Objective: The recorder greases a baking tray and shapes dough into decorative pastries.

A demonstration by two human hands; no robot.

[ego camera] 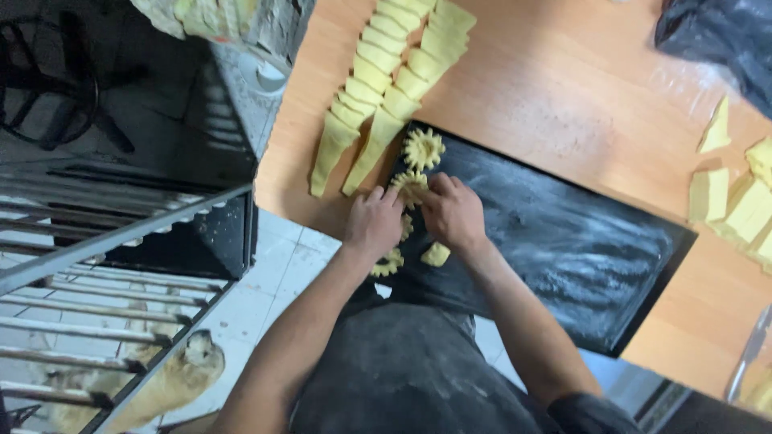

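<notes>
A flower-shaped dough piece [410, 186] lies near the left end of the black tray [563, 257], just between the two hands. The left hand [373, 223] comes from the left and its fingers [384, 196] bend together against the left edge of this piece. The right hand [453, 213] comes from the right, and its fingers [437, 186] are close together and press on the right edge of the piece, so both hands pinch it. A second dough flower [423, 149] lies on the tray just above. Two smaller pieces [435, 255] lie under the hands. Two rows of dough strips [386, 88] lie on the wooden surface [579, 88] beyond the tray.
</notes>
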